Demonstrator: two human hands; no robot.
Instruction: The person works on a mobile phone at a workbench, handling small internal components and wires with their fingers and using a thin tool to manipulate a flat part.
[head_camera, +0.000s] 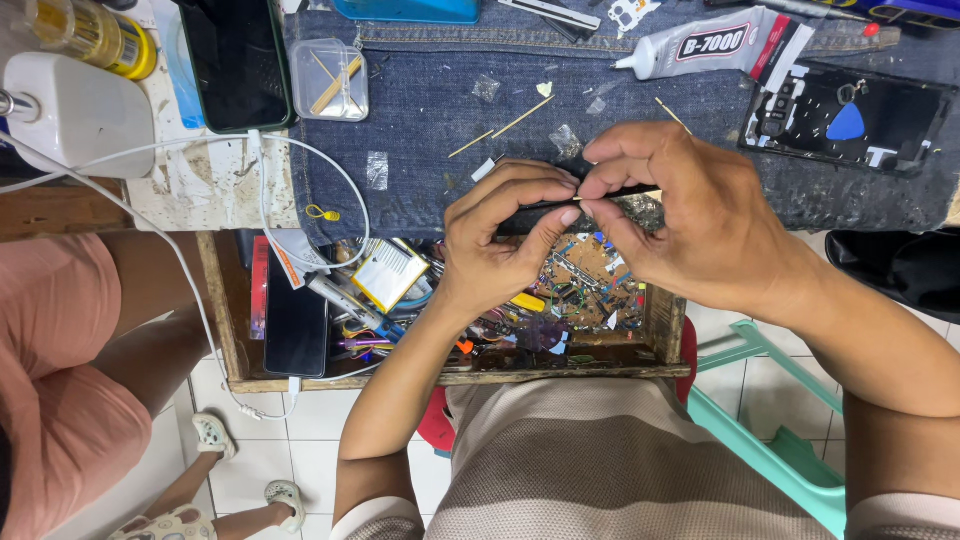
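I see my left hand (495, 245) and right hand (675, 215) meeting over the table's (420, 110) near edge, fingers pinched shut on a slim dark strip (535, 218) held level between them. Below the hands sits an open drawer (660, 320) of parts; beyond the right hand lies a glue tube (700, 45).
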